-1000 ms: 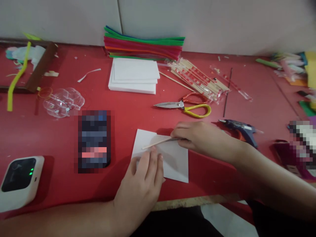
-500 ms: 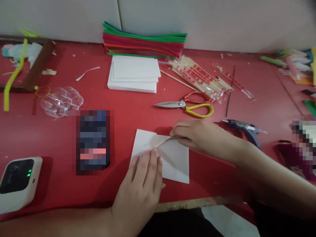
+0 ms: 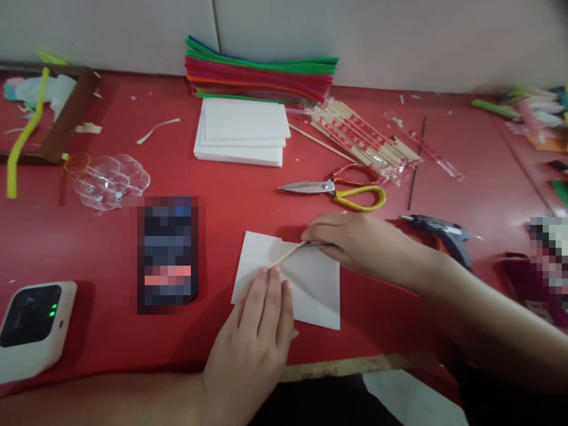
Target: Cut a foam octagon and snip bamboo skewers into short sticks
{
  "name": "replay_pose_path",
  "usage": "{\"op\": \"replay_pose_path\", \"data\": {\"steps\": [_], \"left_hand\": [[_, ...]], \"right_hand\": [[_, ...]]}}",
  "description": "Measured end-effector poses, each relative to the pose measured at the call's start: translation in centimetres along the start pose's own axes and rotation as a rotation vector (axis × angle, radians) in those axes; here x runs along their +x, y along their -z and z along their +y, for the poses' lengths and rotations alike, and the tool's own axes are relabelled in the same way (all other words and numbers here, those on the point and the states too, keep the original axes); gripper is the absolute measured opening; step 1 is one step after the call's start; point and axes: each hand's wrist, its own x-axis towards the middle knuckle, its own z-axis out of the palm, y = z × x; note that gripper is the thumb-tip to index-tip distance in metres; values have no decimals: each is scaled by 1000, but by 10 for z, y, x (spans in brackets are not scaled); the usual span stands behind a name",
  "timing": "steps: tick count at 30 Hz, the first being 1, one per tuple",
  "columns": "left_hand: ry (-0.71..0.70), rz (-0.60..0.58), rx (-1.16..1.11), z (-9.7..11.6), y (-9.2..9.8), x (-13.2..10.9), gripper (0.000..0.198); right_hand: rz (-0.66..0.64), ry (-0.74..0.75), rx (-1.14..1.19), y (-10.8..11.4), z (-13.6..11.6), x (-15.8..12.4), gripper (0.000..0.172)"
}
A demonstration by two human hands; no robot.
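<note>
The right hand pinches a pale stick over white paper, the left hand (palm down) lying flat there.

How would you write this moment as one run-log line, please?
left hand: on white paper | right hand: holding pale stick over paper | scissors: lying beyond paper

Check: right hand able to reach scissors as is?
Probably yes: only red tabletop shows between the right hand and the scissors, though that hand is busy with a thin stick.
</note>
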Motion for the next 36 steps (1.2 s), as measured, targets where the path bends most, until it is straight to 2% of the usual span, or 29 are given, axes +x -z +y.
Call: {"op": "replay_pose_path", "data": {"steps": [8,15,19,22,29,36], "left_hand": [[9,-21,-4,0,-1,-1,45],[-1,-31,8,1,-4,-4,50],[-3,-34,19,1,-6,-4,55],[-8,-32,22,2,-7,-4,57],[-10,-25,23,2,-8,-5,56],[-23,-25,42,2,-7,-5,54]], "right_hand": [[22,-21,-41,-4,0,-1,23],[123,-103,-100,5,-14,-4,19],[97,-108,-141,11,-22,-2,17],[50,-119,-140,10,-18,1,14],[74,125,-36,13,-6,1,26],[142,235,-223,15,-11,9,29]]}}
